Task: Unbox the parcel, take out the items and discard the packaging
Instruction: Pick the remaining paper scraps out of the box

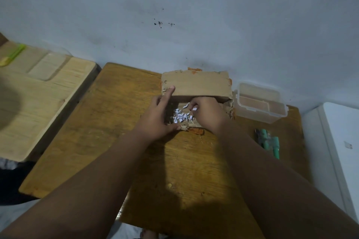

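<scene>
A worn brown cardboard box (196,83) stands open on the wooden table (116,122), its far flap raised toward the wall. White shredded paper (181,116) fills the inside. My left hand (157,116) grips the box's left wall, thumb on the near edge and forefinger stretched up to the flap. My right hand (206,111) reaches into the box from the right, its fingers pinched on a few shreds of the paper. Whatever lies under the shreds is hidden.
A clear plastic lidded container (260,101) stands right of the box. Green-handled pliers (269,141) lie near the table's right edge. A lighter wooden board (38,93) with a green and yellow tool (13,54) lies to the left. A white cabinet (340,141) stands at the right.
</scene>
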